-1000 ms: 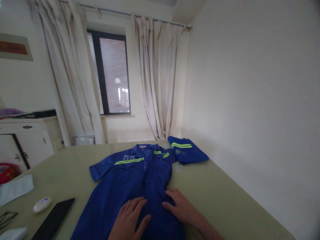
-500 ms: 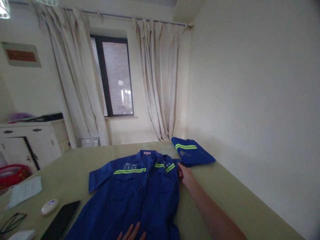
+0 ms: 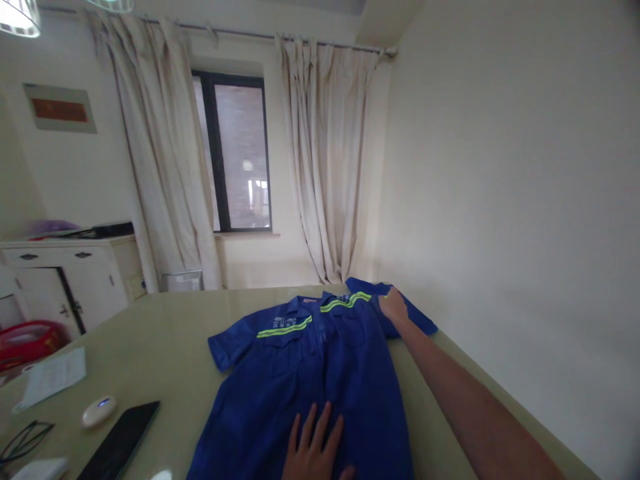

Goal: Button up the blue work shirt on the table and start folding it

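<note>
A blue work shirt with yellow-green reflective stripes lies spread, front up, on a green-covered bed. My left hand rests flat on the shirt's lower front, fingers apart. My right hand is stretched far out at the shirt's right shoulder and sleeve, gripping the cloth there. Under and behind that hand lies a second, folded blue garment, partly covered by the sleeve and my hand.
At the left of the bed lie a dark tablet, a small white oval device, glasses and a paper. A white cabinet and a red basket stand left. The wall runs along the bed's right side.
My right hand has gone from the shirt's lower front out to its right shoulder and drawn the sleeve toward the folded garment. The shirt has shifted right. My left hand stays on the lower front.
</note>
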